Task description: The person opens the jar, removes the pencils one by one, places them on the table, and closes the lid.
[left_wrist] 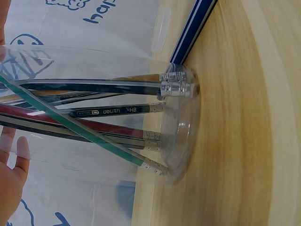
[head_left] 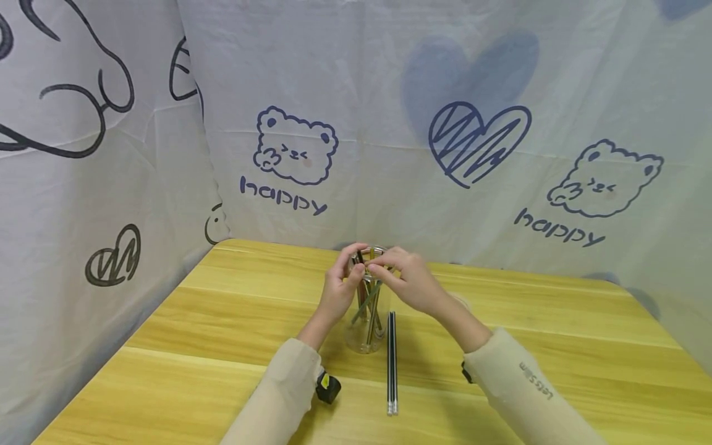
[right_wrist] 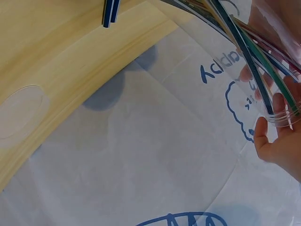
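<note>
"deli" and "HB" on a dark pencil (left_wrist: 110, 111), "happy" twice on the white cloth (head_left: 384, 191), "LetsSlim" on the right sleeve (head_left: 517, 368)

Hands (head_left: 340, 285) (head_left: 410, 279) nearly meet; fingers bent; forearms (head_left: 463, 326) converge.

I observe white fabric backdrop (head_left: 384, 191) behind yellow wood-grain tabletop (head_left: 222, 321). Backdrop print: blue bear faces (head_left: 296, 146), "happy" lettering (head_left: 283, 196), scribble-filled heart (head_left: 479, 145). Left side, I note white fabric panel (head_left: 158, 167), black line drawings.
</note>
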`<state>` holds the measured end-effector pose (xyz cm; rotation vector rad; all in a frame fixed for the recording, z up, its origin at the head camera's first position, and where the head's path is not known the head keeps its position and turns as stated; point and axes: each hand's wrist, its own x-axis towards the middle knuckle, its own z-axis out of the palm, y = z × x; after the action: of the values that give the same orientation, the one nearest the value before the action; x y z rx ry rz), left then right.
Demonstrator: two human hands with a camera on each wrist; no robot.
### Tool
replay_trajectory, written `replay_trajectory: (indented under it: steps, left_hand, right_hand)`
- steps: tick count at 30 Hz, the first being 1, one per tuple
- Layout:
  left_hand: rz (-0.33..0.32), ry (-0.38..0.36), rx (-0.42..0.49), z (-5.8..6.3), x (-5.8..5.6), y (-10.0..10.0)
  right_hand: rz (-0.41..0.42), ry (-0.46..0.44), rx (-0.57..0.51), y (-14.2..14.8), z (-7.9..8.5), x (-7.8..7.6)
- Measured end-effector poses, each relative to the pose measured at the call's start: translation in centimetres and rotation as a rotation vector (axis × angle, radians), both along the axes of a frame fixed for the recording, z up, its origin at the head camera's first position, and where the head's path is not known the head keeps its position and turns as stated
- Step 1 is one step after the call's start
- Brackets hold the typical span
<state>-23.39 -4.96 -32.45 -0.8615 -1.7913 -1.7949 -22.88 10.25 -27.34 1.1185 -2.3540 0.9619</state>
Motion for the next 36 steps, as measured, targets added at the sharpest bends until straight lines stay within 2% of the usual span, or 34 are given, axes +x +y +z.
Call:
replay_trajectory:
  steps: [6, 11, 13, 18, 20, 23, 36]
  left_hand:
    - [0.006, 0.004, -0.003, 0.0, -0.1, 0.0]
    - [0.007, 0.008, -0.011, 0.0, -0.1, -0.1]
    - [0.009, 0.007, -0.013, -0.6, -0.7, -0.1]
    - [0.006, -0.005, -0.015, -0.5, -0.6, 0.0]
    - [-0.001, -0.011, -0.016, 0.2, 0.1, 0.0]
    - [-0.002, -0.012, -0.018, 0.2, 0.1, 0.0]
    - [0.017, -0.008, -0.024, 0.3, 0.1, 0.0]
  right_hand:
    - [0.032, -0.030, 0.069, 0.0, 0.2, 0.0]
    - [0.027, -0.042, 0.119, -0.1, 0.4, 0.1]
    - [0.023, -0.055, 0.136, -0.1, 0.4, 0.1]
    - [0.032, -0.059, 0.170, 0.0, 0.6, 0.1]
    - [0.041, -0.053, 0.191, 0.0, 0.7, 0.1]
    - [0.050, -0.064, 0.224, 0.1, 1.1, 0.1]
    - [0.042, -0.217, 0.235, 0.1, 1.8, 0.3]
